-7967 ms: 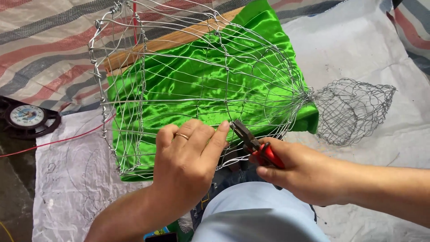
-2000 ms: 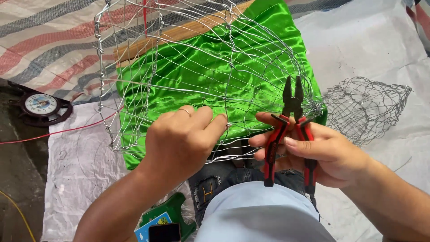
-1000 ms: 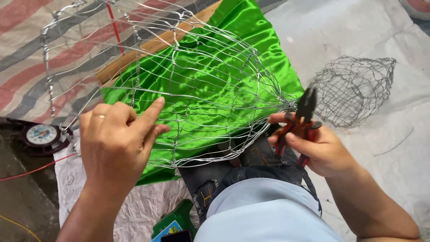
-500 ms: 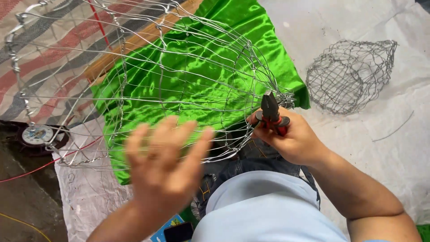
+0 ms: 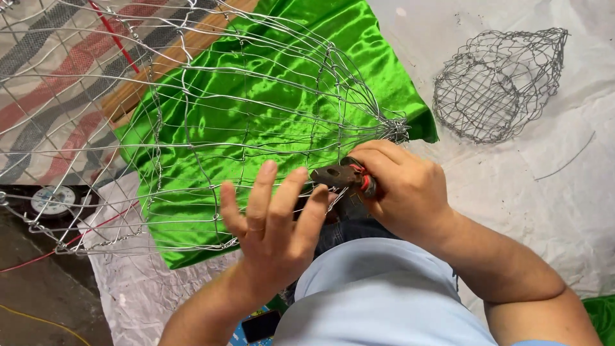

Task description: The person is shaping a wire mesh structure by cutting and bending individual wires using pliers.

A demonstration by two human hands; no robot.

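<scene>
Wire frame (image 5: 192,128) — light, springy, snag-prone; we judge its stiff ribs the best hold. Right hand (image 5: 403,192) clenches pliers (image 5: 339,175) at its rim; left hand (image 5: 275,224) spread, released, beside it.

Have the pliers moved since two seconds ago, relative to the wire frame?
Yes. The pliers dropped from upright to level, jaws now pointing left at the wire frame beside its gathered tip.

The large wire cage (image 5: 192,128) blocks reach to the green cloth (image 5: 269,96) from the left and front. Right of it, bare white sheeting (image 5: 525,192) lies open, with 1 small mesh basket (image 5: 500,83) standing well apart.
</scene>
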